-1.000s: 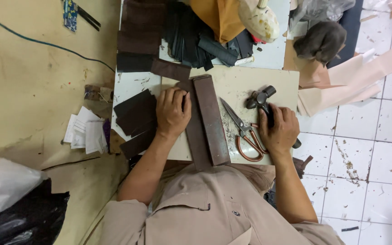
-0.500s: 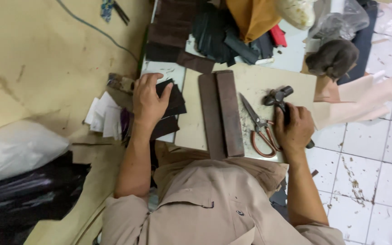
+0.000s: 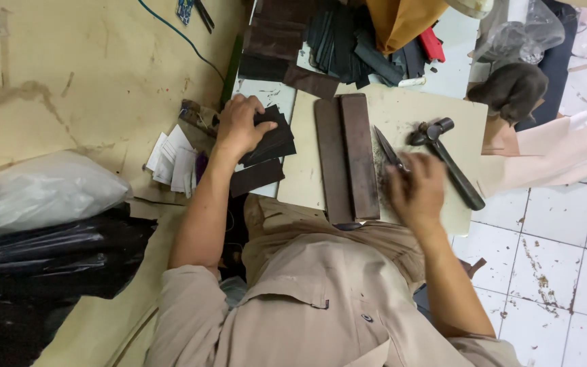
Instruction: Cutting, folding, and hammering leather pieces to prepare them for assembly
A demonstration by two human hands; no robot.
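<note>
— So, what is lying across the pale cream cutting board (image 3: 443,115)?

— Two long dark brown leather strips (image 3: 348,156) are lying side by side down its middle, touching, probably so their edges can be matched. To their right a black-handled hammer (image 3: 446,156) is resting within easy reach.

— And the hands?

— The left hand (image 3: 239,126) is pressing down on a stack of small dark leather pieces (image 3: 273,139) just beside the board's left edge, fingers spread and curled over the top piece, seemingly to pick or steady it. The right hand (image 3: 416,190) is blurred; it is covering the handles of the steel scissors (image 3: 388,149), whose blades are pointing up the board. Whether the fingers are clamped on the handles, I cannot tell.

— Anything different from half a second back?

— The left hand is sitting on the same stack as before. The right hand is shifting: earlier it was gripping the hammer handle beside the scissors, and now it is lying over the scissors, with the hammer free.
</note>
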